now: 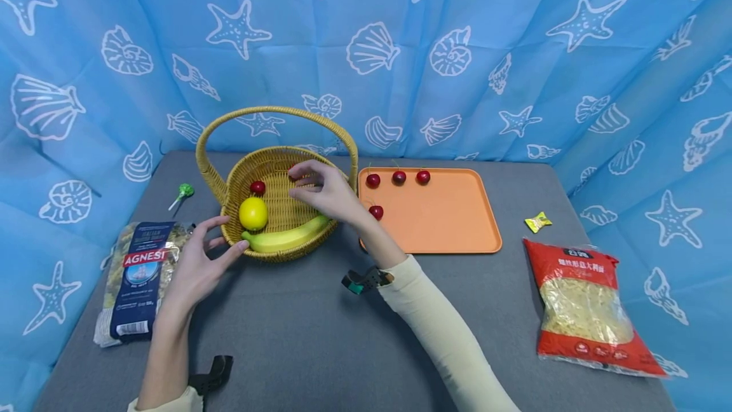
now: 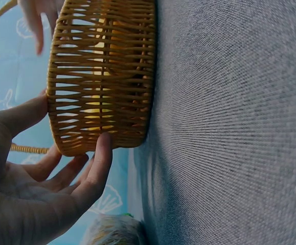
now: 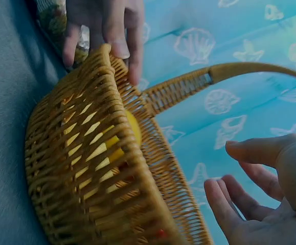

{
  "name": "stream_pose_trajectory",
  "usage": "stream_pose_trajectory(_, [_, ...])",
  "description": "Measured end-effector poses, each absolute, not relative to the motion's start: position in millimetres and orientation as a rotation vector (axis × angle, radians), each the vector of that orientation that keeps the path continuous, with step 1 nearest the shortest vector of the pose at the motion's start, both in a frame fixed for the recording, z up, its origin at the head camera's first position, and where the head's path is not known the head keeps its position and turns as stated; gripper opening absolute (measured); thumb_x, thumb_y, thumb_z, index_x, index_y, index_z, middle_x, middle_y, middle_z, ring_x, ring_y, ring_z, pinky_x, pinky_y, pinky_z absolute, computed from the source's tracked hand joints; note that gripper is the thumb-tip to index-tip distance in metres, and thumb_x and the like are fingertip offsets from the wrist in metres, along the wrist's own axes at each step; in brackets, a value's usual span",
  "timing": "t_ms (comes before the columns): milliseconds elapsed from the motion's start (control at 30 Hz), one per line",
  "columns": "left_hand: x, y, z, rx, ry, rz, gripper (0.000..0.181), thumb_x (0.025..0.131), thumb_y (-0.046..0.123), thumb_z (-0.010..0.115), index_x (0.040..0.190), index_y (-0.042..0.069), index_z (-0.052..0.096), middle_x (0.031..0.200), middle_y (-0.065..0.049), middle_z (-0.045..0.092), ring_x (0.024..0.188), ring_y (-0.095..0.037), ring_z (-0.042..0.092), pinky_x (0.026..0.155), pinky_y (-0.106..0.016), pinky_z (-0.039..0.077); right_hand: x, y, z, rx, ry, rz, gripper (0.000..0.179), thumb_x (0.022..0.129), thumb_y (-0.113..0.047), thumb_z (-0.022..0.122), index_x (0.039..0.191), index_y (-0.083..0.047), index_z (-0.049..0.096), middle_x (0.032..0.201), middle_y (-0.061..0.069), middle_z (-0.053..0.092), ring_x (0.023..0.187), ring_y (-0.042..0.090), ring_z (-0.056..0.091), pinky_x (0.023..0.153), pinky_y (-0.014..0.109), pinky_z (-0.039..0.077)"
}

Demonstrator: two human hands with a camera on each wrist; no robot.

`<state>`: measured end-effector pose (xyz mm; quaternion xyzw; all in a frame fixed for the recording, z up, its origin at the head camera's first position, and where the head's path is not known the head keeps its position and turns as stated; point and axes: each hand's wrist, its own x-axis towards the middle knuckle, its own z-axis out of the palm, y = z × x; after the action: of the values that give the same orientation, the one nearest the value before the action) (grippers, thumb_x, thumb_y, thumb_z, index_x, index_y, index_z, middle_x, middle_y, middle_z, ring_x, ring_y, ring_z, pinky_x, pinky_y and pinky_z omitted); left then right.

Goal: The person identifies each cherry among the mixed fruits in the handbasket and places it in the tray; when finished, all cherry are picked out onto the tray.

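1. Nearest, left of centre in the lower half of the frame, the left hand (image 1: 201, 266) is gripping the near left rim of the wicker basket (image 1: 279, 202), thumb and fingers spanning its edge. The basket is standing on the grey desk (image 1: 274, 336); this grip should be steadying it lightly, without tipping it.

2. Inside the basket's near side, a banana (image 1: 288, 238) is lying along the wall, and a yellow fruit (image 1: 253, 214) is resting just beyond its left end.

3. Just left of the frame's centre, the right hand (image 1: 328, 192) is hanging over the basket's right half. Its grip is loose and empty, with thumb and fingers standing apart.

4. Farther in, one cherry (image 1: 258, 188) is sitting beyond the yellow fruit; another cherry (image 1: 293, 173) is showing beside the right fingertips. The step in hand seems to be handling cherries singly: a soft pinch, low over the weave, would be avoiding bruises and rolling, with the wrist clearing the handle (image 1: 274, 109).

5. Right of centre, the orange tray (image 1: 446, 221) is carrying four cherries: one nearer cherry (image 1: 375, 212) at its left, and three cherries (image 1: 398, 178) lining its far edge.
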<state>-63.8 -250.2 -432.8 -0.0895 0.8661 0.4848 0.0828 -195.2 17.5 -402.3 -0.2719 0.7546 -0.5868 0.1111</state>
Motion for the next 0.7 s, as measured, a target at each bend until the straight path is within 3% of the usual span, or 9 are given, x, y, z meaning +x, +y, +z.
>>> stream_pose_trajectory(167, [-63, -250, -432, -0.259, 2.594, 1.444, 0.088, 0.104, 0.052, 0.07, 0.17, 0.013, 0.028, 0.181, -0.026, 0.015, 0.154, -0.057, 0.042, 0.114, -0.073, 0.05, -215, -11, -410, -0.698, 2.322, -1.621, 0.037, 0.102, -0.013, 0.074, 0.138, -0.006, 0.066, 0.147, 0.016, 0.066, 0.137, 0.042, 0.065, 0.112, 0.04, 0.06])
stream_pose_trajectory(333, [-63, -250, -432, -0.259, 2.594, 1.447, 0.088, 0.104, 0.052, 0.071, 0.17, 0.012, 0.028, 0.181, -0.026, 0.015, 0.154, -0.057, 0.041, 0.115, -0.073, 0.05, -224, -34, -413, -0.481, 2.34, -1.594, 0.048, 0.103, -0.017, 0.076, 0.147, -0.006, 0.061, 0.163, 0.019, 0.051, 0.139, 0.039, 0.064, 0.112, 0.048, 0.059])
stream_pose_trajectory(467, [-64, -251, -432, -0.252, 2.594, 1.453, 0.088, 0.104, 0.051, 0.071, 0.17, 0.012, 0.028, 0.181, -0.027, 0.015, 0.154, -0.057, 0.042, 0.115, -0.073, 0.05, -228, -45, -414, -0.335, 2.398, -1.512, 0.06, 0.103, -0.021, 0.076, 0.156, -0.007, 0.051, 0.163, 0.022, 0.044, 0.137, 0.039, 0.06, 0.109, 0.053, 0.058])
stream_pose_trajectory(600, [-63, -251, -433, -0.247, 2.596, 1.456, 0.088, 0.104, 0.051, 0.071, 0.17, 0.012, 0.028, 0.181, -0.027, 0.016, 0.154, -0.057, 0.042, 0.114, -0.073, 0.05, -230, -50, -418, -0.267, 2.443, -1.401, 0.065, 0.104, -0.027, 0.074, 0.159, -0.008, 0.047, 0.163, 0.021, 0.044, 0.148, 0.035, 0.048, 0.116, 0.054, 0.052])
stream_pose_trajectory(700, [-63, -251, -434, -0.247, 2.595, 1.454, 0.087, 0.104, 0.051, 0.071, 0.17, 0.013, 0.029, 0.181, -0.027, 0.016, 0.154, -0.057, 0.042, 0.114, -0.073, 0.05, -232, -51, -421, -0.257, 2.427, -1.375, 0.065, 0.104, -0.027, 0.073, 0.16, -0.005, 0.046, 0.163, 0.022, 0.044, 0.149, 0.036, 0.047, 0.118, 0.055, 0.051])
